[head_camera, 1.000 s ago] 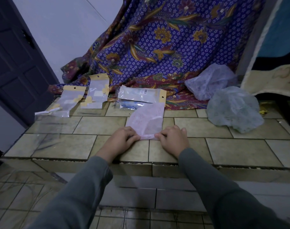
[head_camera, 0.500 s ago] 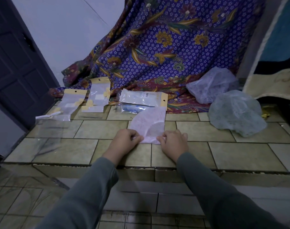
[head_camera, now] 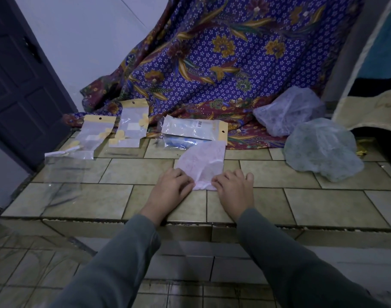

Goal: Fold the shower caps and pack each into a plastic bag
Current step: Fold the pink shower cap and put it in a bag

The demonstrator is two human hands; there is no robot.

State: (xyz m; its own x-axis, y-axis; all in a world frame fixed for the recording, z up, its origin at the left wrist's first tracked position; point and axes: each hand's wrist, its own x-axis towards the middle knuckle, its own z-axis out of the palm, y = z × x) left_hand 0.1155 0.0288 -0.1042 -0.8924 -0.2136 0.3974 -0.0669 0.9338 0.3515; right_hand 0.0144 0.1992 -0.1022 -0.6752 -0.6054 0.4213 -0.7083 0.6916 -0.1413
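We cannot make out the print on the folded cap (head_camera: pixel 203 162), which is pale and thin; its near edge is covered by our hands, and whether it has one fold or more we cannot tell; it lies flat on the tiled step (head_camera: pixel 123 196), with our left hand (head_camera: pixel 170 185) pinching its near left corner with curled fingers and our right hand (head_camera: pixel 233 187) pinching its near right corner the same way. Just beyond the cap lies a packed bag (head_camera: pixel 194 130) with a yellow header and a barcode label; a blue thing shows at its near edge, too dim to name; the cap's far edge overlaps it. Left of the cap and farther back lie two empty bags with yellow headers, one (head_camera: pixel 94 134) nearer the door (head_camera: pixel 18 85) and one (head_camera: pixel 134 121) leaning against the cloth (head_camera: pixel 234 52); small yellow scraps lie on and between them, and a clear sheet (head_camera: pixel 63 167) nearer us is hard to trace against the tiles. Right of the cap, well apart, sit two loose caps, crumpled and puffed: a green one (head_camera: pixel 323 150) on the step and a whitish one (head_camera: pixel 288 110) behind it on the cloth. A cream mat (head_camera: pixel 372 112) is cut off by the picture's right side beyond them; our grey sleeves run out of the bottom.
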